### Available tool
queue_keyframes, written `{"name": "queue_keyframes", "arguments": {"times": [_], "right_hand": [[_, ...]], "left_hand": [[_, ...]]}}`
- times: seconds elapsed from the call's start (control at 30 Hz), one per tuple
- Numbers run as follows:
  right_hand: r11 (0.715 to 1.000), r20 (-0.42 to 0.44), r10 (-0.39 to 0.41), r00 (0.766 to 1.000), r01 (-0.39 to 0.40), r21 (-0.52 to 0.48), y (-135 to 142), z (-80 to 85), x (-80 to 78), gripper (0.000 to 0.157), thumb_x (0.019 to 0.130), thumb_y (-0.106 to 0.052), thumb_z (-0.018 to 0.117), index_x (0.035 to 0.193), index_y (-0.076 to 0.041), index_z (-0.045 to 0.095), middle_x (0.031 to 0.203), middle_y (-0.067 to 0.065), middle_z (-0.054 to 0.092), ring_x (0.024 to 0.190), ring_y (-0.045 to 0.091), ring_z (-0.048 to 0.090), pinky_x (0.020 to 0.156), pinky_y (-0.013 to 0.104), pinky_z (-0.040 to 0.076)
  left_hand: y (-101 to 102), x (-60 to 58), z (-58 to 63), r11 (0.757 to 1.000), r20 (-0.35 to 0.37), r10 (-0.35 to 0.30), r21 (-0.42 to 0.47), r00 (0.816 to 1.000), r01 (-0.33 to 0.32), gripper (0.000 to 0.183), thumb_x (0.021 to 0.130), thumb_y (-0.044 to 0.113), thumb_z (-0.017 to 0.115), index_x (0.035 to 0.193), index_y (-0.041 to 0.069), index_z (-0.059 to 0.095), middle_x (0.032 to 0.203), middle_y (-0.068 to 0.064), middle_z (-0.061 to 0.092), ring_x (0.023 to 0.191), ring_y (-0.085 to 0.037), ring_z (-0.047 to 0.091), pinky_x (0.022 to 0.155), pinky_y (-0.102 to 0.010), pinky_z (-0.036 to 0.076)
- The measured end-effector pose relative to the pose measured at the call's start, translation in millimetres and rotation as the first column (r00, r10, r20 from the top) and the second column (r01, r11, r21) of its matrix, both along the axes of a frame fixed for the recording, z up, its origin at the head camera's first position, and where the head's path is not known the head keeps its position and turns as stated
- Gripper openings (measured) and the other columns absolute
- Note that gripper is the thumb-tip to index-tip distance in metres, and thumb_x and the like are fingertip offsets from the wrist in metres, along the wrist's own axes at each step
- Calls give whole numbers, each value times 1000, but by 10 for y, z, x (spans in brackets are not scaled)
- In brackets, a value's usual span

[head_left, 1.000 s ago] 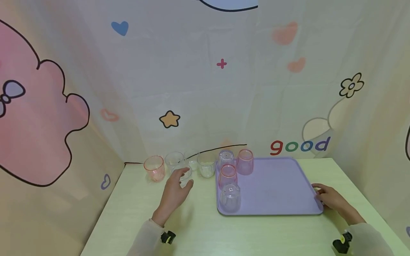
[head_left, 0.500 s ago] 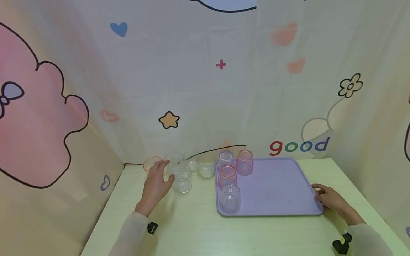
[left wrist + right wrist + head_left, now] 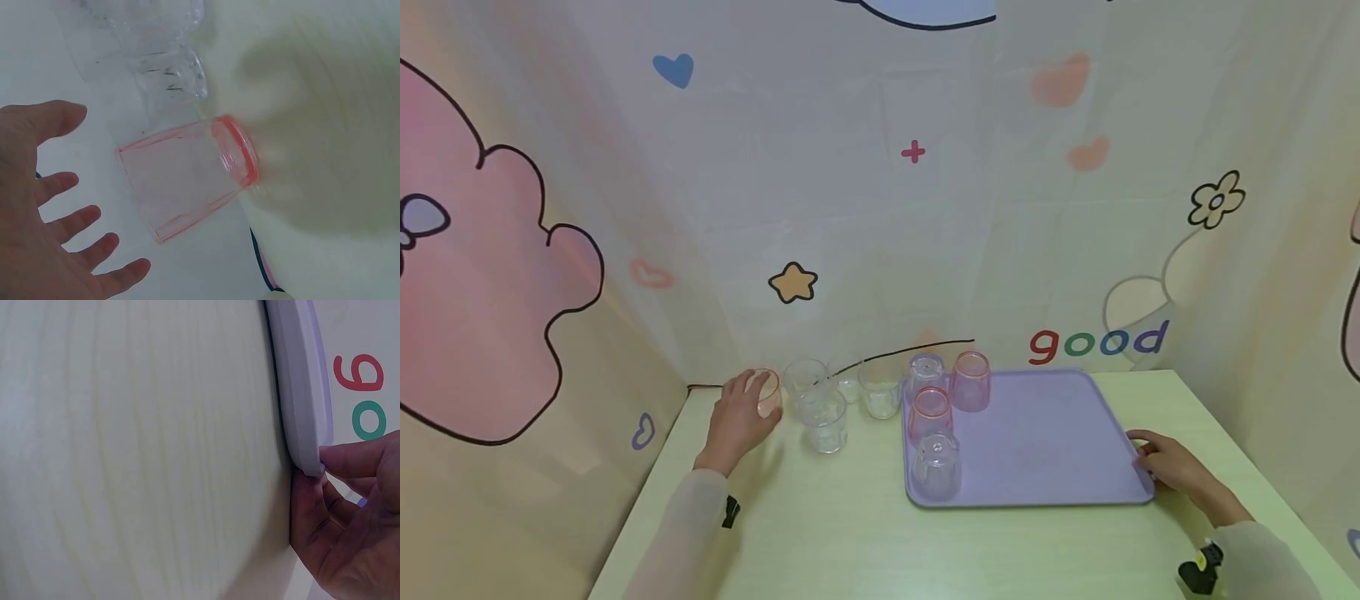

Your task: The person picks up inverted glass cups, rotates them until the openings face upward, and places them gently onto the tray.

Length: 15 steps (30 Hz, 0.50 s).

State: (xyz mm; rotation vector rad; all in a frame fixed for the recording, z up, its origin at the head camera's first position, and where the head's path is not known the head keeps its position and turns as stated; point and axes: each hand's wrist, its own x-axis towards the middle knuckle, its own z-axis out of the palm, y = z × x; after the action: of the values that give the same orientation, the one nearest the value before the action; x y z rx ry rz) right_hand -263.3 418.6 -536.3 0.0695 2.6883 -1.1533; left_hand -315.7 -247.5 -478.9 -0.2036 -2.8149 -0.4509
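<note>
one left hand [image 3: 735, 427], fingers apart, newly shifted leftward to the upright pink glass [image 3: 187, 181], now its nearest piece, ungripped; four clear glasses [image 3: 827, 429]; four inverted glasses [image 3: 937, 471] on a purple tray [image 3: 1041, 450], pinched at right by the right hand [image 3: 1176, 465].

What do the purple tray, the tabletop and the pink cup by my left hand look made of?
Purple tray: probably plastic, smooth and fairly matte, with rounded corners. Tabletop: wood or printed laminate, judging by faint grain lines. Pink cup: glass or clear plastic, transparent with glints at its base; can't tell which.
</note>
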Motion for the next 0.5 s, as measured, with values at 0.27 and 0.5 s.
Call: {"name": "queue_keyframes", "arguments": {"times": [0.27, 0.5], "right_hand": [[1000, 2, -7, 1000, 7, -11, -3, 10, -3, 51, 93, -3, 48, 138, 15, 33, 108, 29, 54, 85, 21, 57, 63, 31, 53], [1000, -7, -13, 1000, 13, -19, -10, 20, 13, 51, 93, -3, 49, 139, 15, 33, 107, 29, 55, 85, 20, 57, 63, 30, 53]], "left_hand": [[-20, -183, 0, 988, 44, 11, -155, 999, -4, 69, 87, 39, 68, 146, 13, 43, 153, -21, 34, 140, -47, 28, 103, -69, 38], [-43, -324, -9, 985, 147, 36, -172, 988, -11, 76, 86, 42, 69, 150, 14, 37, 156, -20, 29, 141, -49, 26, 102, -69, 39]]}}
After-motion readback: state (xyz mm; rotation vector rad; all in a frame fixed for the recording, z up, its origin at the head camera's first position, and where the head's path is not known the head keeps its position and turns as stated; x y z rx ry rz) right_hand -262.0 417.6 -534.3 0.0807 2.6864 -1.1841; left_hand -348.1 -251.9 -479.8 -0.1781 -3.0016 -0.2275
